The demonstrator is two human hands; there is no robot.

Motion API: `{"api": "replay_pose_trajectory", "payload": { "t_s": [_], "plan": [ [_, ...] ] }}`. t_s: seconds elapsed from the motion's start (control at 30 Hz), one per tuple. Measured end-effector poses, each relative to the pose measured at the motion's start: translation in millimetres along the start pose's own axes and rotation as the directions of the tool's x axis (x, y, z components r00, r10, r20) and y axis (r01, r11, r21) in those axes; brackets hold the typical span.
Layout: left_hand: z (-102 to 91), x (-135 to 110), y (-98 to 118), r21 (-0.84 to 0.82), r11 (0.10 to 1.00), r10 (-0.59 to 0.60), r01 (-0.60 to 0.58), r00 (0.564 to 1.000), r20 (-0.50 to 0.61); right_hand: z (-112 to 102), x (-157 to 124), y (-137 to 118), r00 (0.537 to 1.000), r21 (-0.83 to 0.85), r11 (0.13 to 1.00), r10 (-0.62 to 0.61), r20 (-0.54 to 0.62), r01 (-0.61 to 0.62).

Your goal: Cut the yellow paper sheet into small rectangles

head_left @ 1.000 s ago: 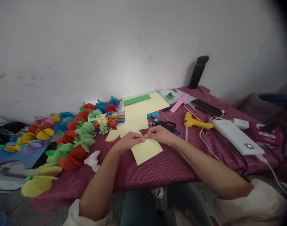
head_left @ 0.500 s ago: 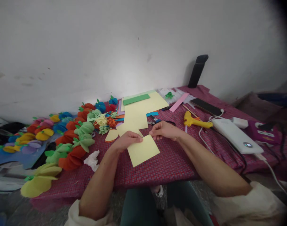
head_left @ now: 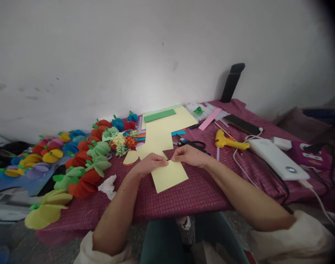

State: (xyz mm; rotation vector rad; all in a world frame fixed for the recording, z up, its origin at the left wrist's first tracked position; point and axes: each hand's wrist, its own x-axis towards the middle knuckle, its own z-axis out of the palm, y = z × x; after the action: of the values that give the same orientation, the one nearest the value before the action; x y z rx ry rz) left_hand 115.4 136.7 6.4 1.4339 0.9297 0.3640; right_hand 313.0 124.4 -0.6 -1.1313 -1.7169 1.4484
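Observation:
A pale yellow square of paper is held above the near edge of the table, its top edge between my two hands. My left hand pinches the paper near its upper left corner. Close beside it, the fingertips of my right hand are pinched on the same top edge. Larger pale yellow sheets lie just beyond my hands, with a green strip on top. Dark-handled scissors lie behind my right hand, which covers part of them.
Many colourful paper pumpkins crowd the left side. A crumpled tissue lies near my left forearm. On the right are a yellow glue gun, a phone, a white power bank with cables and a purple power strip. A black bottle stands behind.
My right hand has moved slightly left, closer to my left hand, and now meets the paper's top edge. The paper has shifted and turned a little.

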Motion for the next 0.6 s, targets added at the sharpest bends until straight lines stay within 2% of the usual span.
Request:
{"api": "replay_pose_trajectory", "payload": {
  "t_s": [0.2,0.37,0.53,0.6],
  "plan": [
    [-15.4,-3.0,0.9,0.057,0.992,0.115,-0.112,0.992,-0.050,-25.1,-3.9,-2.2,0.995,0.040,0.999,0.030,-0.097,-0.026],
    [-21.8,-5.2,1.4,0.033,0.988,0.152,-0.150,0.981,-0.117,-28.2,-2.7,0.2,0.995,0.096,0.995,0.014,-0.094,-0.005],
    [-30.1,-9.1,-0.1,-0.035,0.976,0.201,-0.214,0.954,-0.223,-33.3,-1.4,3.2,0.991,0.229,0.973,0.061,-0.123,-0.031],
    [-32.6,-9.9,-0.3,-0.026,0.963,0.248,-0.268,0.922,-0.298,-37.6,-1.5,3.4,0.986,0.309,0.950,0.084,-0.141,-0.037]
  ]
}}
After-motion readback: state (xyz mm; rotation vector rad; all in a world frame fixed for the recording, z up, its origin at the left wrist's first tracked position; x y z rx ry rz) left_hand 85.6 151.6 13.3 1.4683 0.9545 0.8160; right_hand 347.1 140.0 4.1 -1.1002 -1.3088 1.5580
